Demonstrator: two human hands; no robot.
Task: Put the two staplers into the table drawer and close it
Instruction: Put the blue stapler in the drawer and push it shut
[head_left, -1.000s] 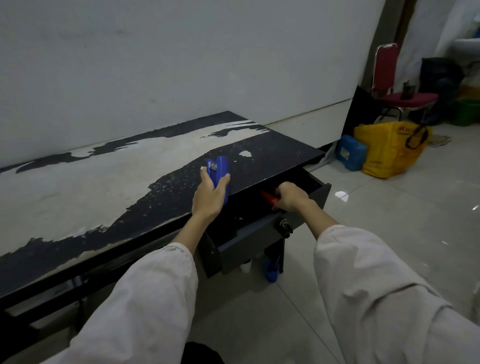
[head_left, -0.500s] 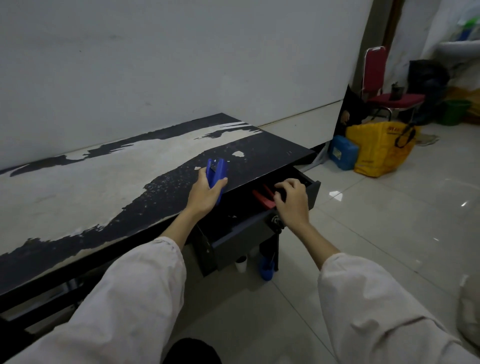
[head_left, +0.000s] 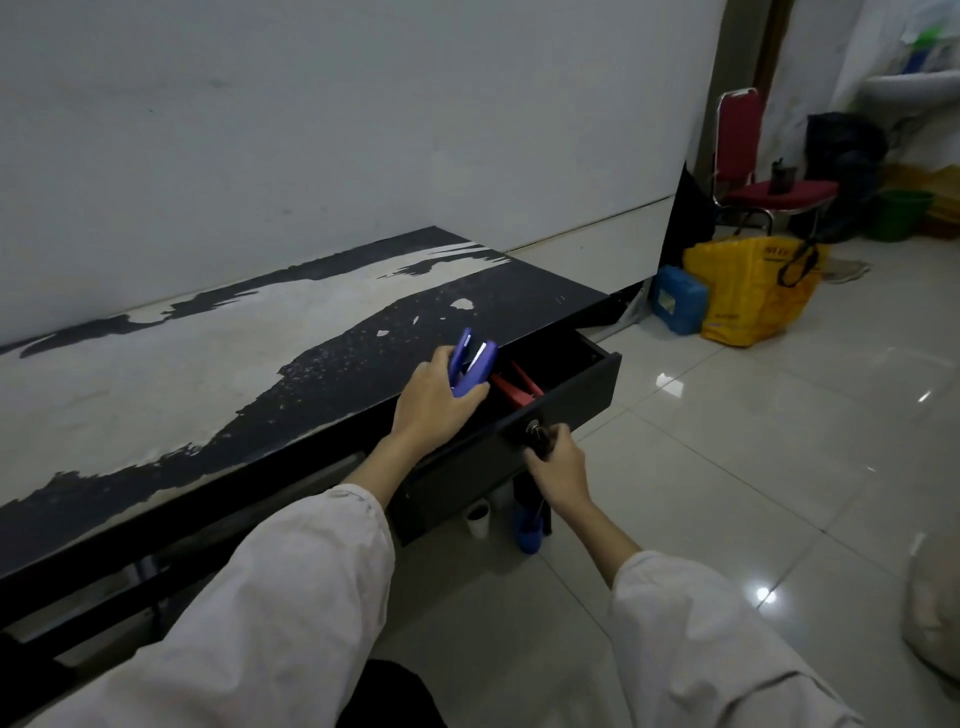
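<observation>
The black drawer (head_left: 571, 395) under the worn table (head_left: 260, 364) stands pulled out. A red stapler (head_left: 517, 387) lies inside it, partly hidden by the blue one. My left hand (head_left: 434, 402) holds the blue stapler (head_left: 471, 364) over the drawer's open mouth, its jaws gaping upward. My right hand (head_left: 558, 462) is down at the drawer front, fingers closed around the key (head_left: 537, 434) in the lock.
A yellow bag (head_left: 753, 291) and a blue canister (head_left: 678, 299) sit on the tiled floor by the wall. A red chair (head_left: 763, 171) stands further back. Under the table are a white cup (head_left: 477, 517) and a blue object (head_left: 527, 535).
My right hand let go of the red stapler inside the drawer and dropped to the key on the front. My left hand carried the blue stapler from the tabletop edge over the drawer.
</observation>
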